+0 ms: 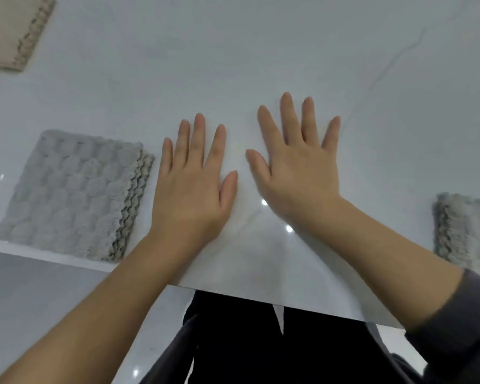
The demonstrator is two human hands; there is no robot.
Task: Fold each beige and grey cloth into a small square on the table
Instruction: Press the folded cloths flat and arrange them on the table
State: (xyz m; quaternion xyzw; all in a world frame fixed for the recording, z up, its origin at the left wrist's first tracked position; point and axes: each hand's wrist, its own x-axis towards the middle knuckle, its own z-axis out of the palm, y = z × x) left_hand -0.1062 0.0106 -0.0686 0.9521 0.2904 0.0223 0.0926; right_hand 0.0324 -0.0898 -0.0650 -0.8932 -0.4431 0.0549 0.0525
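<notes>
A grey textured cloth (72, 194) lies folded into a square near the table's front edge at the left. A beige cloth (13, 30), also folded, sits at the far left corner, partly cut off by the frame. Another grey cloth (467, 231) lies folded at the right edge. My left hand (190, 187) and my right hand (297, 167) rest flat on the bare white table (261, 51) between the cloths, fingers straight and spread. Neither hand holds anything or touches a cloth.
The table's front edge (261, 299) runs just below my wrists, with my dark clothing beneath it. Glossy pale floor shows at the lower left. A thin dark vein crosses the tabletop at the upper right.
</notes>
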